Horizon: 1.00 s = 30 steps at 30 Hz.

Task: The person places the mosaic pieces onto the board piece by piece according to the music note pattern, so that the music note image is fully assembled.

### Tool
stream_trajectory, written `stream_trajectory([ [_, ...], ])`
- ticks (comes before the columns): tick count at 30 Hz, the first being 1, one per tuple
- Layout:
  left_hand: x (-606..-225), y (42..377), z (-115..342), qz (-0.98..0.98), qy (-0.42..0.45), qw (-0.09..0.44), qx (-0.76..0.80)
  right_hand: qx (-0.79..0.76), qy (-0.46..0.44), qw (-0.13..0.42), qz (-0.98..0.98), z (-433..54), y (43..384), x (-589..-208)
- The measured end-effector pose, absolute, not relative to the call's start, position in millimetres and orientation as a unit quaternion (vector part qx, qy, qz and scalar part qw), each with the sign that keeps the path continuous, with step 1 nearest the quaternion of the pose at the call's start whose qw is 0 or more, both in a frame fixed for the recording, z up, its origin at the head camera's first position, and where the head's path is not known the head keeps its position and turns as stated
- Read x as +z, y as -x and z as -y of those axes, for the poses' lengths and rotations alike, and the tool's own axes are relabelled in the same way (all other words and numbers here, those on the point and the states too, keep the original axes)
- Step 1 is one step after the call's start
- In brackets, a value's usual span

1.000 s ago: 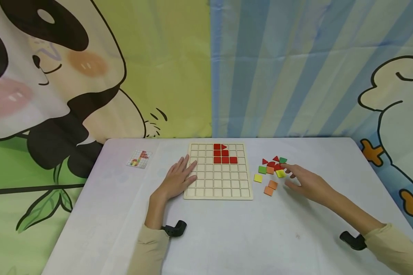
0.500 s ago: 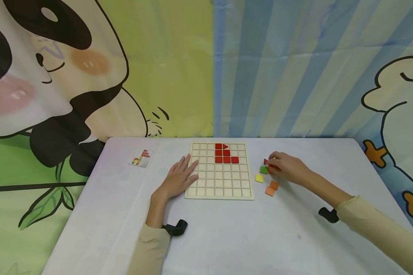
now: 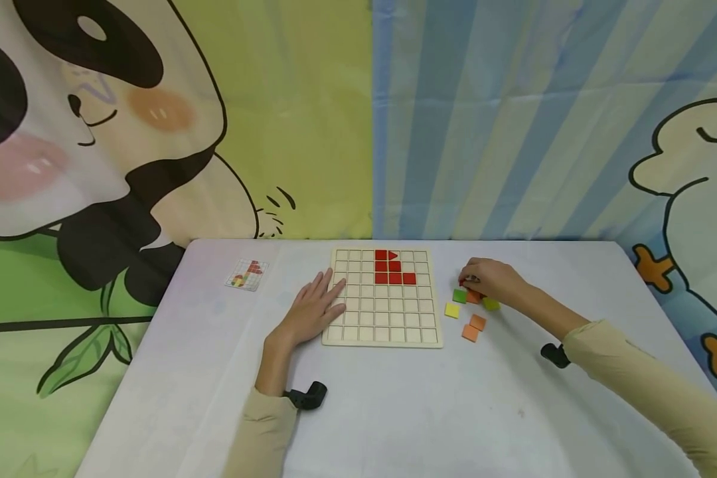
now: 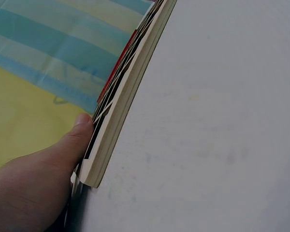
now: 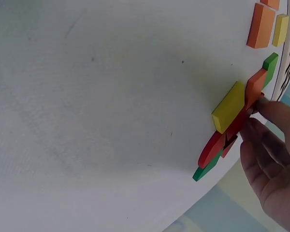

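My left hand [image 3: 311, 309] lies with spread fingers on the left edge of the wooden grid board [image 3: 394, 337]; its thumb reaches over the rim in the left wrist view. Red tiles [image 3: 395, 266], mostly squares with one triangle, sit in the board's upper cells. To the right of the board, my right hand [image 3: 494, 277] reaches over loose tiles and pinches a small red triangle tile [image 3: 462, 282] between thumb and fingers. Around those fingertips the right wrist view shows a yellow tile [image 5: 229, 107], an orange tile [image 5: 255, 86], a rounded red tile [image 5: 212, 150] and green tiles [image 5: 270, 66].
A yellow square [image 3: 451, 310] and two orange squares [image 3: 470, 332] lie on the white table [image 3: 406, 411] nearer the person. A small pattern card [image 3: 247, 275] is at the back left. Behind the table hangs a printed curtain [image 3: 490, 133].
My right hand has moved left and away from the person over the loose tiles, its fingers closing on the red triangle tile. The left hand has stayed on the board.
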<state>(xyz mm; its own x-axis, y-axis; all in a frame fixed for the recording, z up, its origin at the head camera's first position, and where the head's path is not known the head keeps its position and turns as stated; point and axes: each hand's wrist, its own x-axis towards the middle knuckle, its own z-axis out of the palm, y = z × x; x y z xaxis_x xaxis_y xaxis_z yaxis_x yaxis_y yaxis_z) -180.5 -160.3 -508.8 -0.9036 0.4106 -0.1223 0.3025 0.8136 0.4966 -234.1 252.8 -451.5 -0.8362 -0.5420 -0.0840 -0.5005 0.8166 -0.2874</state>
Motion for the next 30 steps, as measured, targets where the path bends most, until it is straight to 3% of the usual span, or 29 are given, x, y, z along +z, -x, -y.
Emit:
stream_trajectory([
  [13,-510.2,181.4,160.5,-0.944,-0.189,0.111,0.245,-0.113,0.265,0.080,-0.954,-247.4,238.7,-462.7],
  [21,-509.8,180.7,160.5,-0.942,-0.189,0.110,0.254,-0.125,0.315,0.072,-0.938,-243.4,242.5,-461.5],
  [30,-510.1,180.3,160.9,-0.943,-0.191,0.109,0.248,-0.177,0.349,0.069,-0.918,-203.2,248.4,-443.4],
])
